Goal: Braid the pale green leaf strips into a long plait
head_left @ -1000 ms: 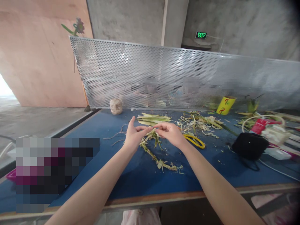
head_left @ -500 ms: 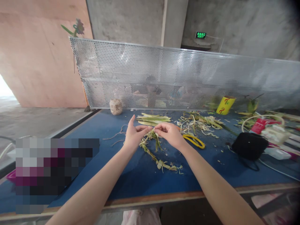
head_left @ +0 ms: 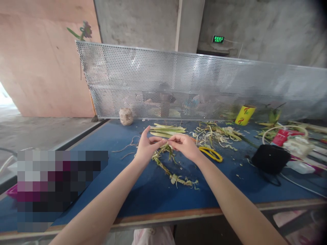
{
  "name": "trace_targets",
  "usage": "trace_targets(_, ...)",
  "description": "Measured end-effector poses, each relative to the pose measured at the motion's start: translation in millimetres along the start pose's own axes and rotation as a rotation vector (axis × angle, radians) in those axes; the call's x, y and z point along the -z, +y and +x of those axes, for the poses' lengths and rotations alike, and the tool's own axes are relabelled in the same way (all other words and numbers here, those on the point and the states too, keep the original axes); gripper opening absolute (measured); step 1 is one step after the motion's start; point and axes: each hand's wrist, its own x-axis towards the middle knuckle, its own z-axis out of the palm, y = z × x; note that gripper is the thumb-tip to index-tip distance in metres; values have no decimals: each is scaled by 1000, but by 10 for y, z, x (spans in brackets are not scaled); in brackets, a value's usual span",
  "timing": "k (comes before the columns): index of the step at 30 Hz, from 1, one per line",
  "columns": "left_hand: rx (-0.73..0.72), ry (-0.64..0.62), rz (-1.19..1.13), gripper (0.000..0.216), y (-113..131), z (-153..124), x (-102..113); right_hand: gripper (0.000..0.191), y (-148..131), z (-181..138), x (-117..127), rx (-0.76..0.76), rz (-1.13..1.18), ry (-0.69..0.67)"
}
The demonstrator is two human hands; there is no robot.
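Note:
A knotted strand of pale green and yellowish plant strips (head_left: 163, 166) curves over the blue table, its loose lower end frayed. The strand's upper part runs up beneath my two hands, which meet fingertip to fingertip. My left hand (head_left: 148, 147) pinches at the strip's top with its thumb raised. Opposite it, my right hand (head_left: 184, 146) has thumb and forefinger pressed together on a strip there. The fingers hide most of the spot they grip. Behind them lies a bundle of flat green leaf strips (head_left: 168, 129). Yellow-handled scissors (head_left: 213, 154) rest beside my right wrist.
A pile of shredded strips (head_left: 217, 132) lies at the right. Past it are a yellow roll (head_left: 245, 115), a black pouch (head_left: 270, 159) and cables. A ball of twine (head_left: 126, 116) stands at the back left, before a perforated metal screen (head_left: 143, 78). People sit behind the screen.
Both hands stay pinched together at the strand's top, with only slight finger shifts. The strand lies in about the same place.

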Motion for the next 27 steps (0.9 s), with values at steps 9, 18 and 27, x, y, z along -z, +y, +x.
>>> trace_targets(9, 46, 51, -72, 88, -24, -4, -13, 23, 34, 24, -31, -29, 60, 27)
trace_targets(18, 91, 31, -121, 83, -41, -31, -19, 27, 17, -18, -82, -76, -20, 9)
trace_targets(27, 122, -6, -122, 93, 6, -44, -20, 24, 47, -9, -18, -103, 95, -36)
